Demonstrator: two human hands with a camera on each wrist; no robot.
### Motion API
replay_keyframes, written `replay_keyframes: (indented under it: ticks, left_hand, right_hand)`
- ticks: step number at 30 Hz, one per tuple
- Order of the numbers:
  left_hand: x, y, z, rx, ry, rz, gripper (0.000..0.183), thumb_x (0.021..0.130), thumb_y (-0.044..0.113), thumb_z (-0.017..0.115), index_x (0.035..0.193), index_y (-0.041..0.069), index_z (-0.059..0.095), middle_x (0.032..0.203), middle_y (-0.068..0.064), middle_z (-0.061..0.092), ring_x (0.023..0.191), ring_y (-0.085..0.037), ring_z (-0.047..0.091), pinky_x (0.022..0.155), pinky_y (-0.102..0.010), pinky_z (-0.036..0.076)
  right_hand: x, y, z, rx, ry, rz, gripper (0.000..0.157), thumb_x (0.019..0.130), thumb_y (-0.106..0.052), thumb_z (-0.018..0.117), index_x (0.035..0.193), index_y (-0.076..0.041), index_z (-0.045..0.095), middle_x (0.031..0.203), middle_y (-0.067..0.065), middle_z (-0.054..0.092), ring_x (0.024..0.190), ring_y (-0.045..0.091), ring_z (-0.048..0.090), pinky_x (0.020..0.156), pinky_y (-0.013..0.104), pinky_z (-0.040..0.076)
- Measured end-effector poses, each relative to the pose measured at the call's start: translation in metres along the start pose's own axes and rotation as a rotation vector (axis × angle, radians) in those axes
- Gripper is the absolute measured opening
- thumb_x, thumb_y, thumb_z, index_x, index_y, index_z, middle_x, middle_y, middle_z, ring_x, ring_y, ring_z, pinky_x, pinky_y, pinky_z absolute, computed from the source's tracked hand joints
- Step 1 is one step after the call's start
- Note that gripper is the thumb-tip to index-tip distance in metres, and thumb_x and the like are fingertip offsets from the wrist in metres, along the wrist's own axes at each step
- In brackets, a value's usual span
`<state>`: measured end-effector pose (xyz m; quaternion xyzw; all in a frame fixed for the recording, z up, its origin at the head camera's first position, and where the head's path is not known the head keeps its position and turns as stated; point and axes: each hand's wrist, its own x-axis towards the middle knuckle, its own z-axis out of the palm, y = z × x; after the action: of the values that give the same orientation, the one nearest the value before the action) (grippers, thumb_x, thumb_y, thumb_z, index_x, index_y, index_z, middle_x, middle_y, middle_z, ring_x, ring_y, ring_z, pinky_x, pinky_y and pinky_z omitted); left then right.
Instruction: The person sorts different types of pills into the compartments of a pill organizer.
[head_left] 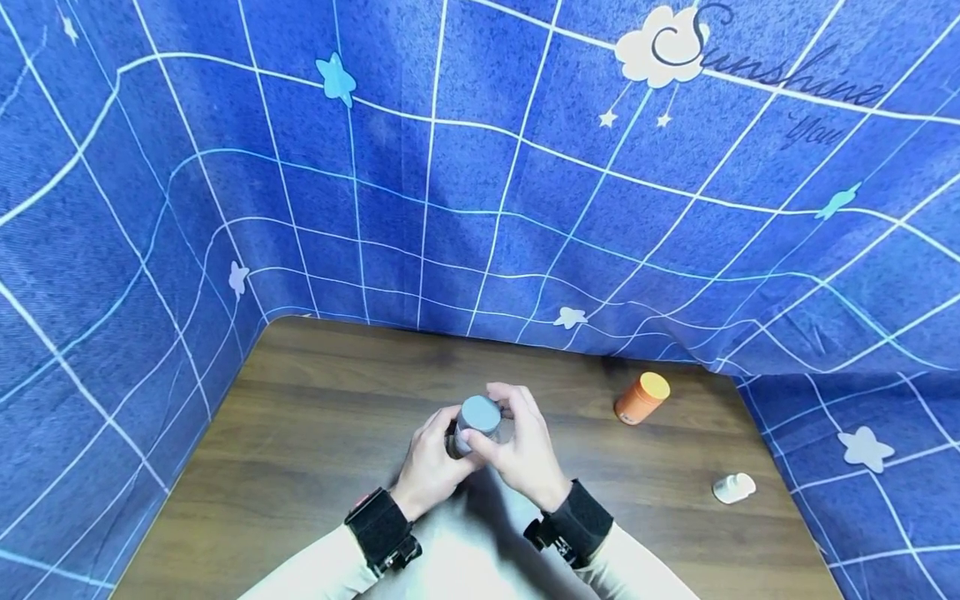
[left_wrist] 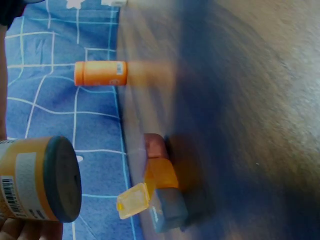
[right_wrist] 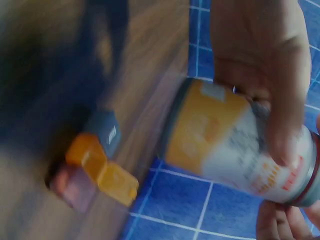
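A pill bottle (head_left: 480,415) with a grey top and an orange-and-white label is held up between both hands. My left hand (head_left: 435,460) grips its side; in the right wrist view that thumb lies along the label. My right hand (head_left: 525,450) holds the bottle near its top, thumb on the near side and fingers on the far side. The left wrist view shows the bottle's dark base (left_wrist: 65,180) and a barcode. Beyond it on the table sits a small pill organizer (right_wrist: 87,150) with red, orange and blue compartments, the orange lid (right_wrist: 117,182) open. Hands and bottle hide the organizer in the head view.
An orange bottle (head_left: 642,398) with a yellow-orange cap stands at the back right of the wooden table (head_left: 337,375). Nearer the right edge is a small white bottle (head_left: 733,488). Blue patterned cloth (head_left: 450,208) hangs around the back and sides.
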<state>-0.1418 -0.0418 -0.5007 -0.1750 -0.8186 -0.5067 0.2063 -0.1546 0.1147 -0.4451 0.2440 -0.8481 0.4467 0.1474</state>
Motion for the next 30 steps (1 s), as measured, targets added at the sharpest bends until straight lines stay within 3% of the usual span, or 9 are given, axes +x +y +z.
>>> replay_keyframes:
  ticks: [3,9,14,19,30]
  left_hand:
    - [0.002,0.002,0.000,-0.012,0.019,-0.006,0.053,0.067,0.037,0.075,0.111,0.019,0.053,0.102,0.003,0.058,0.092,-0.009,0.051,0.077,-0.035,0.047]
    - [0.003,0.007,0.002,-0.025,0.044,0.021,0.053,0.065,0.028,0.076,0.111,0.019,0.053,0.101,0.002,0.059,0.092,-0.010,0.052,0.077,-0.034,0.048]
    - [0.002,0.009,0.003,-0.012,0.050,0.032,0.053,0.062,0.022,0.074,0.111,0.017,0.054,0.100,0.001,0.059,0.092,-0.010,0.052,0.078,-0.035,0.048]
    - [0.000,0.007,0.004,0.026,0.049,0.039,0.054,0.060,0.022,0.074,0.110,0.017,0.055,0.099,0.001,0.060,0.091,-0.009,0.052,0.076,-0.035,0.048]
    - [-0.004,0.002,0.001,0.020,-0.022,0.054,0.052,0.064,0.021,0.071,0.113,0.017,0.054,0.102,0.000,0.061,0.093,-0.010,0.053,0.078,-0.035,0.049]
  right_hand:
    - [-0.001,-0.003,0.003,0.080,0.034,0.082,0.065,0.070,-0.041,0.074,0.124,-0.024,0.042,0.111,0.006,0.049,0.095,0.013,0.048,0.082,0.040,0.045]
    - [0.001,-0.039,-0.002,0.205,0.082,0.198,0.068,0.067,-0.020,0.077,0.125,-0.013,0.040,0.109,0.016,0.048,0.092,0.020,0.050,0.083,0.045,0.044]
    - [-0.002,-0.046,0.002,0.293,0.136,0.213,0.068,0.066,-0.012,0.076,0.124,-0.009,0.039,0.106,0.015,0.049,0.090,0.021,0.050,0.080,0.037,0.045]
    - [-0.006,-0.044,0.007,0.377,0.177,0.209,0.067,0.066,-0.008,0.076,0.123,-0.012,0.041,0.100,0.015,0.052,0.087,0.022,0.051,0.079,0.040,0.045]
    - [-0.014,-0.033,0.016,0.423,0.215,0.153,0.065,0.065,-0.002,0.074,0.122,-0.013,0.045,0.099,0.017,0.054,0.089,0.025,0.053,0.079,0.032,0.044]
